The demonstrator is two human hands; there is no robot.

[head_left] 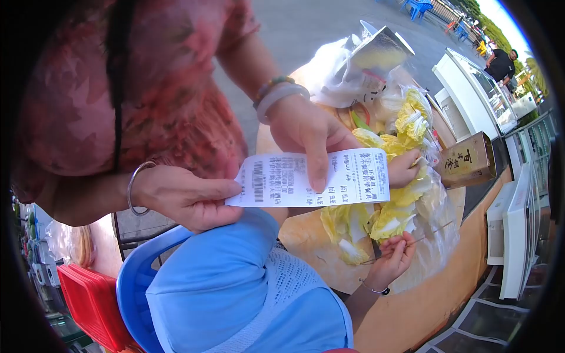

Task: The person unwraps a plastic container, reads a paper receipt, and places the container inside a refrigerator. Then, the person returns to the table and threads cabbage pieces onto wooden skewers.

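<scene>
My left hand [405, 168] is partly hidden behind the receipt; its fingers close on yellow-green napa cabbage leaves [395, 213]. In my right hand [395, 259], below it, a thin skewer [436, 231] is pinched between the fingertips, its shaft crossing in front of the leaves. Another person in a pink floral dress stands at my left. That person's two hands [309, 126] hold a printed white receipt [282, 176] stretched out above my arms, covering part of the left forearm. More cabbage leaves [412, 120] lie on clear plastic [438, 206] on the table [406, 317].
A gold tin [469, 160] with Chinese characters stands at the table's right edge. White plastic bags [335, 73] and a shiny metal container [382, 52] sit at the far end. White cabinets [471, 94] stand beyond. A blue chair [138, 288] and red stools [94, 306] are at left.
</scene>
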